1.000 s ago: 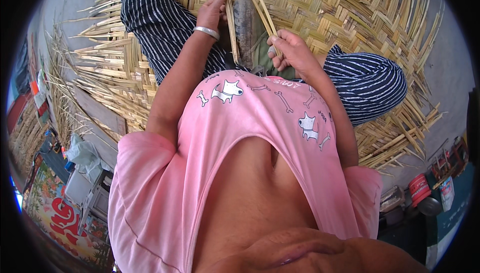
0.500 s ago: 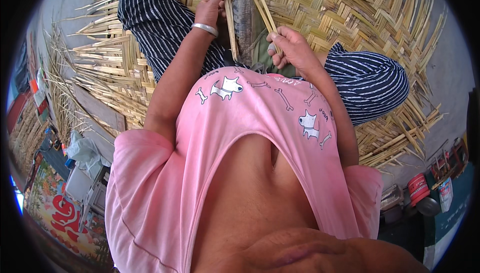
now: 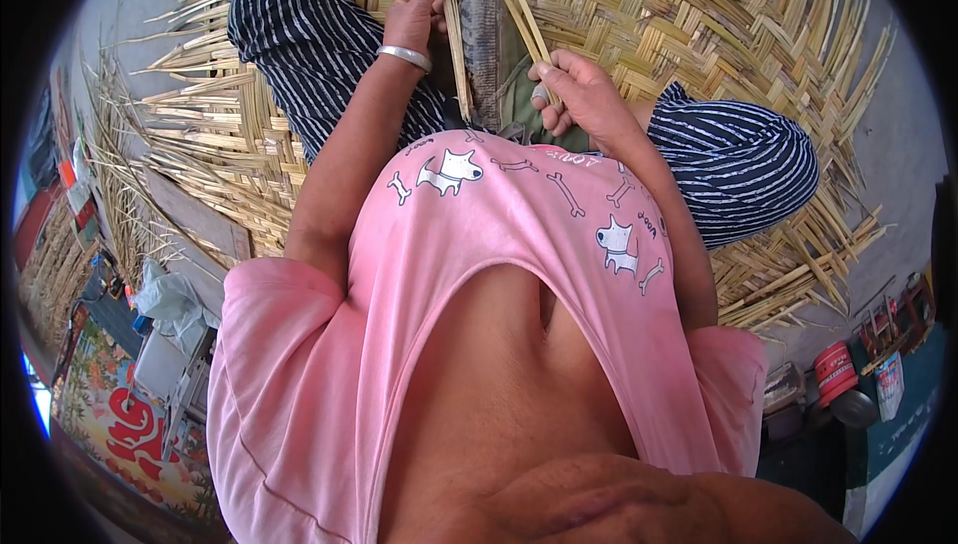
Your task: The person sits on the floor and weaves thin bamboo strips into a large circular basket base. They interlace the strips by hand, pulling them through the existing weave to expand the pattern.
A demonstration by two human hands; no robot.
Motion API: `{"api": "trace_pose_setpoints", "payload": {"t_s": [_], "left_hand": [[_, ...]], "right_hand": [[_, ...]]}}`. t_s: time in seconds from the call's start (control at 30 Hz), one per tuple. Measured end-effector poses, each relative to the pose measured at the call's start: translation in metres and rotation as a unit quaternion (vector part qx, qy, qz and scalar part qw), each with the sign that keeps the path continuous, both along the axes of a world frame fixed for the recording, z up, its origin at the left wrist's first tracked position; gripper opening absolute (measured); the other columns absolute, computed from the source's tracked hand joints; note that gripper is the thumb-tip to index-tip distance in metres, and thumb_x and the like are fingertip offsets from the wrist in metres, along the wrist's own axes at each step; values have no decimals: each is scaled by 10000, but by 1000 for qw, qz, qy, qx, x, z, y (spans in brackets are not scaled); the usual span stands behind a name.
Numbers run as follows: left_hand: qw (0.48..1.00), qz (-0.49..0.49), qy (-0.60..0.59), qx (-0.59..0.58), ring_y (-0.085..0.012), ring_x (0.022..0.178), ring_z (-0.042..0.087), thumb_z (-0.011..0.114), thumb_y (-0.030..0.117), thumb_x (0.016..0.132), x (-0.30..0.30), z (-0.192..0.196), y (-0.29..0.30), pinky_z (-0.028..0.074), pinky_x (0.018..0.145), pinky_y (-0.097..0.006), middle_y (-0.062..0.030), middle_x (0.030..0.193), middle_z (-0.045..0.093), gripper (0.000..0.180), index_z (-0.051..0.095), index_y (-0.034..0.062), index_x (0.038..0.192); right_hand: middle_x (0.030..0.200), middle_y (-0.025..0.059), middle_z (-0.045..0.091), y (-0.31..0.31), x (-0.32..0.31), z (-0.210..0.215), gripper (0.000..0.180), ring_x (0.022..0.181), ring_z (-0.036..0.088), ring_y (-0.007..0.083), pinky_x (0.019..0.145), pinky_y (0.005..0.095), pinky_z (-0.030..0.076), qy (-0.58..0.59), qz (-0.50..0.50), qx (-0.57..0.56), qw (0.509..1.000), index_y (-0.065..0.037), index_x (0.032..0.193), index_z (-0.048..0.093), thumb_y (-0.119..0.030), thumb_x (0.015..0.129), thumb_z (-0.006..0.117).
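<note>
A woven mat [image 3: 689, 30] of pale yellow-green split reeds spreads under my legs. My left hand [image 3: 417, 20], with a silver bangle at the wrist, grips a reed strip [image 3: 456, 45] that hangs down toward my shirt. Lower and to the right, my right hand [image 3: 577, 93] pinches a pair of reed strips [image 3: 520, 11] between thumb and fingers; they slant up to the left over the mat. Between the two hands lies a long, grey, worn object [image 3: 486, 50] with a rounded end, its kind unclear. Dark green cloth sits beside it.
My legs in striped trousers [image 3: 289, 35] rest on the mat, the right knee bent. Loose reed ends [image 3: 120, 135] and a flat board [image 3: 200, 213] lie at the left. A plastic bag [image 3: 175, 299] is at the lower left. A red bucket [image 3: 834, 374] stands at the lower right.
Both hands have shifted very slightly, the left a little up and to the left. Each keeps hold of its reed strips.
</note>
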State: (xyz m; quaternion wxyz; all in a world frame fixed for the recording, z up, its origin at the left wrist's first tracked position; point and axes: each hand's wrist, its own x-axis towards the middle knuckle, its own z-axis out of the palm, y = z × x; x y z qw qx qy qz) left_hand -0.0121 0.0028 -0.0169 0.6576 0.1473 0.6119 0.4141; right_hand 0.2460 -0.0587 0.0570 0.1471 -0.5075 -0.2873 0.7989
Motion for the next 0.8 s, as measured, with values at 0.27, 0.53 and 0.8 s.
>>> {"api": "trace_pose_setpoints", "payload": {"t_s": [0.27,0.53,0.8], "left_hand": [[1000,4,9,-3,-78,437,515,747,367,949,2,2,0,392,397,-221,39,598,582,345,592,155,727],[1000,10,2,-8,-73,449,504,736,369,959,3,4,0,391,414,-212,45,606,582,350,602,148,724],[1000,6,11,-3,-66,450,507,740,380,954,3,3,1,395,420,-203,51,603,576,337,620,150,740]], "right_hand": [[825,19,634,-1,0,-2,295,579,583,43,511,192,483,4,-1,3,1000,-33,1130,588,-314,1074,519],[831,28,638,2,-1,4,286,581,587,50,513,193,479,-13,6,4,1000,-40,1129,593,-310,1071,519],[835,31,644,0,0,0,286,582,589,49,516,196,484,-7,4,14,1000,-46,1124,594,-318,1071,520]]}}
